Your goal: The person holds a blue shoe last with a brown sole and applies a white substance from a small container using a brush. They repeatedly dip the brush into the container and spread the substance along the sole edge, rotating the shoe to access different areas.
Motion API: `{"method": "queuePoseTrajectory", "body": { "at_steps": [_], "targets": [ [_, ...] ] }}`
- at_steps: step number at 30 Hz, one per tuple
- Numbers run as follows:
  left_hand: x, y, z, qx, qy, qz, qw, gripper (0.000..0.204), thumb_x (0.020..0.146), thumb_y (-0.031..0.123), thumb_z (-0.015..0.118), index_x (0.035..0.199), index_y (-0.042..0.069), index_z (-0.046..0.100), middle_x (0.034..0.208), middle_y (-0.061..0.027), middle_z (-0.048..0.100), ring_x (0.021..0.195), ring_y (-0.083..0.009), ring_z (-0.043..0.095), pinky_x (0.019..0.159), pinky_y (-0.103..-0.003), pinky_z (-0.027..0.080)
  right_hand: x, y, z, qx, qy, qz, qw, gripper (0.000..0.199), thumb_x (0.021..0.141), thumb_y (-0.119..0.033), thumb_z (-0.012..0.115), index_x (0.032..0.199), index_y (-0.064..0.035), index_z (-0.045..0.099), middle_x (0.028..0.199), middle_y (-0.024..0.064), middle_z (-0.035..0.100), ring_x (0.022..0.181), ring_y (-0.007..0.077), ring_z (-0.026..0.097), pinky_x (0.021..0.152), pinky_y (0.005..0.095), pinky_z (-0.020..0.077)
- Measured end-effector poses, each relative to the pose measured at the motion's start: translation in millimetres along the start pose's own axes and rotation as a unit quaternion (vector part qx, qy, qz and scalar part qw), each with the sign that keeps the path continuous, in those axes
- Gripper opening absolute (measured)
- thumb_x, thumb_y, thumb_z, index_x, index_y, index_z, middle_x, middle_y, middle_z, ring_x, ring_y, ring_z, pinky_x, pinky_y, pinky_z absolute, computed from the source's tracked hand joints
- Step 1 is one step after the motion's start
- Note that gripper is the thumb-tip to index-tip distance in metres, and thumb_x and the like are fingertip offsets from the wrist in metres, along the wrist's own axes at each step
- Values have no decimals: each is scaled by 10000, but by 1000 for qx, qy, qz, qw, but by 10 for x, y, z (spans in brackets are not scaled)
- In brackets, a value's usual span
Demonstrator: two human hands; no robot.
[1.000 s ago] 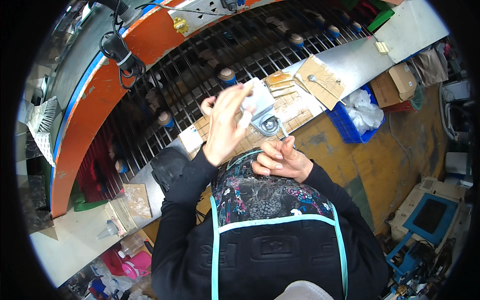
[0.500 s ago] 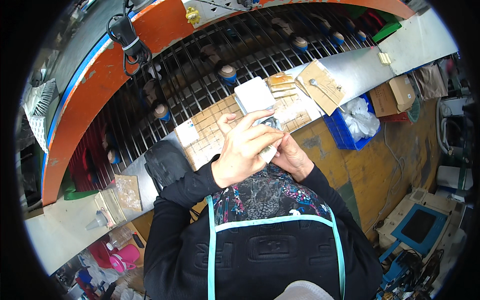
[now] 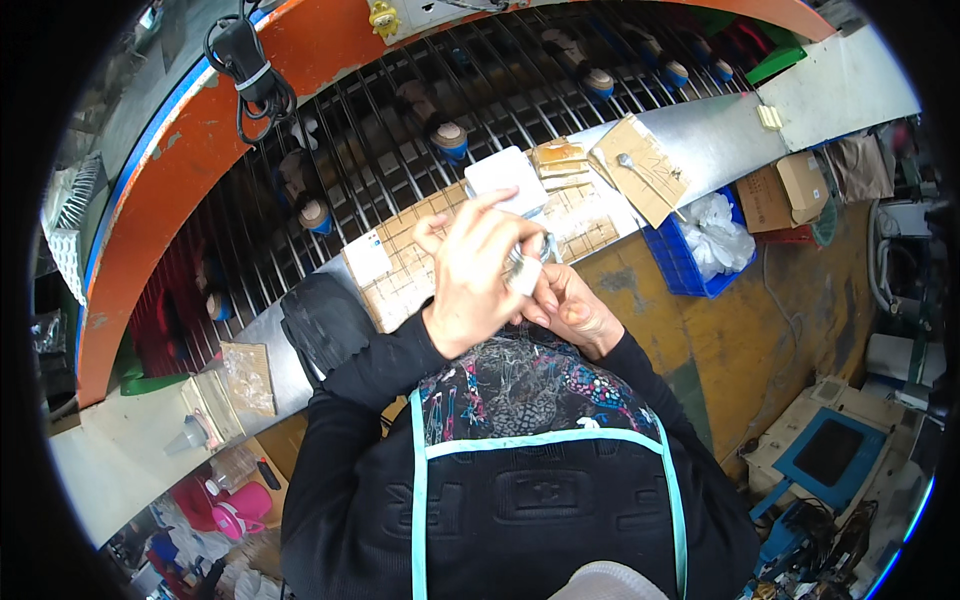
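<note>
My left hand [image 3: 472,268] is raised over the edge of the bench, fingers bent, the thumb side facing my right hand. It grips a small white and grey piece [image 3: 524,272], partly hidden by the fingers and too blurred to name. Close against its lower right side is my right hand [image 3: 578,308], with curled fingers pressed together; what they hold, if anything, is hidden. Just beyond the left fingers a white square container [image 3: 502,178] stands on a grid-lined cardboard sheet [image 3: 408,262].
Beyond the bench runs a rack of metal rollers [image 3: 385,145] carrying several dark shoe-like pieces with blue-edged ends [image 3: 449,142]. A brush [image 3: 650,177] lies on cardboard to the right. Beside it stands a blue crate [image 3: 690,270] of white bags. A black bundle [image 3: 322,325] lies left.
My left hand has turned and tilted upward, and its fingers have bent. The white piece shows more between my hands. My right hand has dropped slightly, its fingers curled more.
</note>
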State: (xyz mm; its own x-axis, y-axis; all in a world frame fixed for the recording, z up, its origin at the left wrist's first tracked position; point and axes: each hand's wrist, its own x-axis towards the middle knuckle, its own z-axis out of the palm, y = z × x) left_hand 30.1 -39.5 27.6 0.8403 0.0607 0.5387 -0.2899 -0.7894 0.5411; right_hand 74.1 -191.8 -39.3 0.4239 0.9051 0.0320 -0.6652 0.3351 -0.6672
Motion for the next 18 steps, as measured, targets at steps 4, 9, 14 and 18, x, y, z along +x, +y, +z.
{"method": "queuePoseTrajectory", "body": {
  "at_steps": [4, 9, 14, 18],
  "targets": [
    [19, -15, -63, -82, -31, 14, 996, 49, 798, 165, 708, 841, 142, 700, 866, 23, 684, 1151, -221, 569, 892, -475, 239, -4, -22, -6, 10, 42, -22, 999, 593, 571, -585, 847, 750, -137, 502, 704, -74, 503, 689, 32, 473, 681, 182, 384],
    [-39, 60, -22, -114, -49, 79, 989, 118, 750, 174, 762, 863, 166, 731, 884, 53, 694, 1178, -241, 560, 875, -482, 232, -47, -22, -115, 34, 98, -13, 995, 573, 604, -546, 834, 772, -142, 464, 725, -86, 497, 714, 13, 509, 655, 175, 415],
    [-63, 89, 6, -86, -35, 52, 994, 118, 750, 166, 765, 867, 167, 749, 860, 45, 706, 1171, -227, 575, 923, -474, 204, -13, -18, -131, 27, 106, -75, 991, 504, 683, -488, 812, 752, -144, 450, 720, -47, 529, 685, 45, 514, 625, 187, 424],
    [-79, 108, -21, -62, -33, 52, 996, 127, 729, 151, 772, 849, 162, 733, 840, 44, 700, 1141, -205, 596, 886, -464, 221, 37, -47, -124, -51, 114, -134, 983, 478, 712, -452, 811, 720, -137, 451, 698, -24, 537, 688, 86, 523, 627, 216, 430]
  ]
}}
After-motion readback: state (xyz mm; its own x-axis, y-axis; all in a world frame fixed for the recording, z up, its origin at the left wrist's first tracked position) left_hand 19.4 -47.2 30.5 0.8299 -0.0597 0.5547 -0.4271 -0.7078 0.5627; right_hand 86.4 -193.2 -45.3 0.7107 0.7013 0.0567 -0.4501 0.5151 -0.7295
